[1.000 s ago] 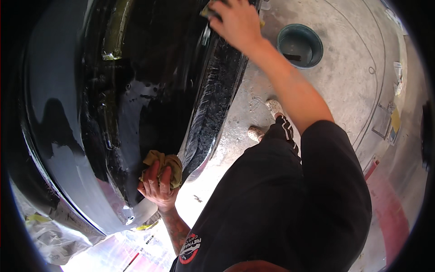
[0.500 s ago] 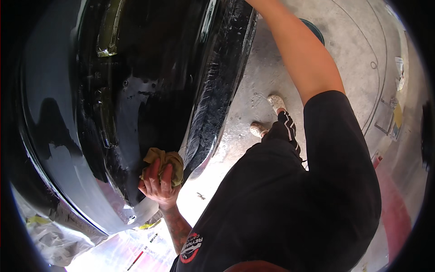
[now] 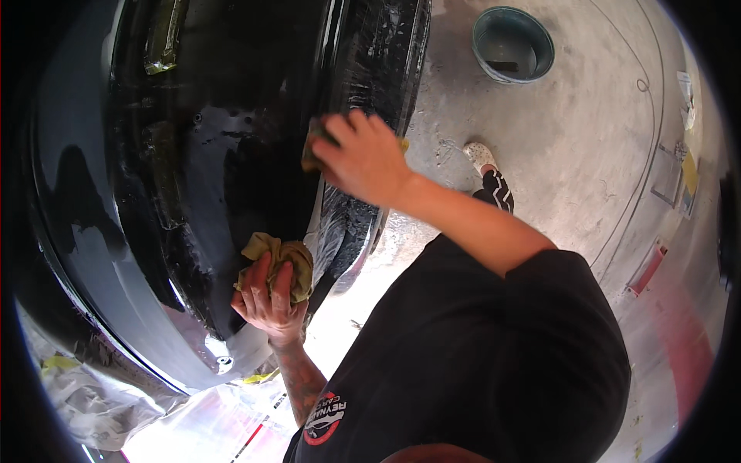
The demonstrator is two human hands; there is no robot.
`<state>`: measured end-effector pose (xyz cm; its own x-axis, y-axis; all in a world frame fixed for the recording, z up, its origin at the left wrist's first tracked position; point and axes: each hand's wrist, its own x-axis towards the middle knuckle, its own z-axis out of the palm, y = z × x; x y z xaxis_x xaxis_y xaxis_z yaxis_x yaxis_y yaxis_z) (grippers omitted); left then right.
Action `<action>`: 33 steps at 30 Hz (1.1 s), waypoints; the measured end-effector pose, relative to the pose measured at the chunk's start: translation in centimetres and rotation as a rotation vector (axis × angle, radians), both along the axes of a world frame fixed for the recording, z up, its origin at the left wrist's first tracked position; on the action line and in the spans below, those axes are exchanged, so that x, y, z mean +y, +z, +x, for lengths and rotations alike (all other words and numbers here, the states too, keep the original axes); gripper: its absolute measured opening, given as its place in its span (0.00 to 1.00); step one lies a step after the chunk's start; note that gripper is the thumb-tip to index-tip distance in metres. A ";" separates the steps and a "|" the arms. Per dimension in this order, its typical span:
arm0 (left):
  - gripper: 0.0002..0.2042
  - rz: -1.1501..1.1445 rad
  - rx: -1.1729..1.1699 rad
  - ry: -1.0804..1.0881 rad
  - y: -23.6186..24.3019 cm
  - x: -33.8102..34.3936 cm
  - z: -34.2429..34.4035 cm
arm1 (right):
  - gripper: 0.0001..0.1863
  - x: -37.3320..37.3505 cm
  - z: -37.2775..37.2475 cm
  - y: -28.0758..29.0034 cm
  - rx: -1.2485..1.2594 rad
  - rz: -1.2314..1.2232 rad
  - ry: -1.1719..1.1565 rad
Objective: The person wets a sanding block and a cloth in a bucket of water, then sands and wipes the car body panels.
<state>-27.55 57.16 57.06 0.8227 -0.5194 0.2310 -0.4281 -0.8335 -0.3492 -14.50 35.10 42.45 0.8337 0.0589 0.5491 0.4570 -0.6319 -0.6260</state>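
Observation:
A car body [image 3: 270, 85], glossy black with grey patches, fills the left side, wet-looking and streaked along its right edge. My left hand [image 3: 268, 307] grips a crumpled olive-tan cloth [image 3: 297, 262] against the lower part of the black panel. Farther up, beside the panel's ridge, my right hand [image 3: 363, 158] is closed around a dark pad with yellowish-brown edges [image 3: 312, 148]. Motion blurs this hand, and its fingers cover most of the pad, so its exact kind does not show.
A dark green bucket [image 3: 513, 46] with liquid in it stands on the concrete floor [image 3: 571, 139]. Thin cords [image 3: 644, 116] run along the right. A red-and-white block-like object [image 3: 648, 268] lies there too. Crumpled plastic sheeting [image 3: 96, 405] hangs at the lower left.
My right hand has come down from beyond the top edge onto the car's ridge, holding the pad. The bucket has come into fuller view. My left hand stays with the cloth.

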 end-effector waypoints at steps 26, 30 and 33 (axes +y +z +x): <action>0.17 0.060 -0.003 -0.068 0.0 0.2 0.5 | 0.26 8.4 -2.9 -6.6 0.073 0.805 -0.122; 0.16 0.070 0.010 -0.070 0.4 0.2 0.4 | 0.25 10.7 -6.2 -7.4 0.104 0.815 -0.019; 0.16 0.066 0.011 -0.071 0.4 0.0 0.5 | 0.24 6.2 1.2 -6.5 -0.024 0.828 -0.207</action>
<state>-27.09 57.13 57.43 0.7857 -0.5902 0.1853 -0.4895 -0.7763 -0.3972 -13.28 41.29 35.92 0.7711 -0.5216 0.3651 0.4013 -0.0471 -0.9148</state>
